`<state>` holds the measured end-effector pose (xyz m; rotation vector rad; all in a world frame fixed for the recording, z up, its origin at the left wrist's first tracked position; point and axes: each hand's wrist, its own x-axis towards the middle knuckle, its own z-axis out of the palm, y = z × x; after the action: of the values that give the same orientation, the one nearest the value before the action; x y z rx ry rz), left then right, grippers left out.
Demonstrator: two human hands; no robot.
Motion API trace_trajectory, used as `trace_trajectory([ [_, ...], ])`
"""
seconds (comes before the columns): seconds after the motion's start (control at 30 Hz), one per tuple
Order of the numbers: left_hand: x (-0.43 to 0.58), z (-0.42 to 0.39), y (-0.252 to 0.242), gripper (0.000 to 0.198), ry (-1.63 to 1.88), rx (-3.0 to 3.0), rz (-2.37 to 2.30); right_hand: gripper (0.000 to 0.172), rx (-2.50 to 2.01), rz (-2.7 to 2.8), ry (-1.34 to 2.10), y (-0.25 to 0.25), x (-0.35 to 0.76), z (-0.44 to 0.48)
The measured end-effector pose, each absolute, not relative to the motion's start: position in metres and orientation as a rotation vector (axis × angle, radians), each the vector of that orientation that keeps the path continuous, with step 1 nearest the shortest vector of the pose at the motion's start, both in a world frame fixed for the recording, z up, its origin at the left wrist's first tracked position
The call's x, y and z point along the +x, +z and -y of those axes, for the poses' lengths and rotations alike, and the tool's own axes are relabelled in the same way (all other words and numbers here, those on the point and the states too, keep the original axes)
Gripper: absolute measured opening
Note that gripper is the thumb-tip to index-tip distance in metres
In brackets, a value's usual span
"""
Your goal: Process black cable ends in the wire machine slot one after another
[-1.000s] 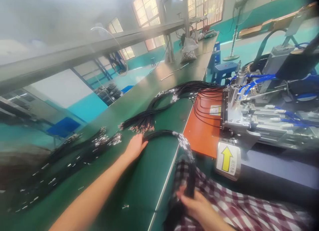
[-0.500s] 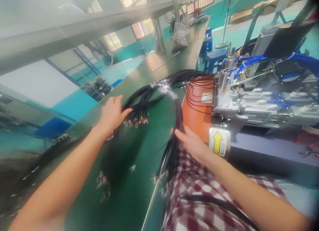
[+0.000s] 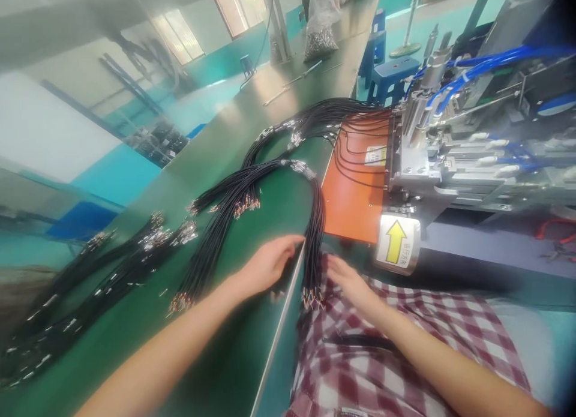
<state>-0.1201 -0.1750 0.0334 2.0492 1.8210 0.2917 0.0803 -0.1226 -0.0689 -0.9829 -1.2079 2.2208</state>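
A bundle of black cables (image 3: pixel 317 213) curves down over the near table edge, its coppery stripped ends hanging beside the checkered cloth on my lap. My left hand (image 3: pixel 270 264) is at the left of this bundle, open, fingers curved and fingertips close to the cables; whether they touch cannot be made out. On the other side, my right hand (image 3: pixel 348 279) is open, its fingers stretched toward the bundle and slightly apart from it. Another cable bundle (image 3: pixel 213 237) lies on the green table, partly behind my left forearm, with bare copper ends toward me.
More cable bundles (image 3: pixel 121 273) lie at the left of the green table (image 3: pixel 265 225). At the right stands a machine (image 3: pixel 423 159) with blue hoses, an orange plate (image 3: pixel 353 195) and cables running into it. A bag of small metal parts (image 3: pixel 320 42) sits farther back.
My left hand has moved right and nearer, from the left cables to the hanging bundle. My right hand has come off that bundle and lowered. The bundle's ends now hang straighter over the edge.
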Motion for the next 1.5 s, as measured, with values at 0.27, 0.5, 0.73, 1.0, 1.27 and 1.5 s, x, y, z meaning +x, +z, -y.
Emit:
trace_trajectory([
  [0.27,-0.097,0.165,0.053,0.054,0.16,2.59,-1.615,0.035,-0.731,1.006,2.676,-0.008,0.097,0.121],
  [0.5,-0.064,0.143,0.078,0.04,0.218,2.847,-1.104,0.046,-0.62,1.356,2.686,0.051,0.138,0.101],
  [0.73,-0.061,0.138,0.032,0.034,0.137,2.636,-1.091,0.021,-1.173,2.215,1.467,0.032,0.174,0.105],
  [1.0,-0.073,0.13,0.066,0.045,0.013,2.34,-0.963,0.02,-1.224,2.016,1.647,0.035,0.18,0.104],
  [1.27,-0.064,0.123,0.073,0.035,0.565,1.719,-1.152,0.024,-1.022,1.635,1.616,0.028,0.157,0.093],
  [1.5,-0.04,0.123,0.044,0.028,0.804,1.456,-1.319,0.011,-0.9,1.263,1.731,0.038,0.122,0.081],
])
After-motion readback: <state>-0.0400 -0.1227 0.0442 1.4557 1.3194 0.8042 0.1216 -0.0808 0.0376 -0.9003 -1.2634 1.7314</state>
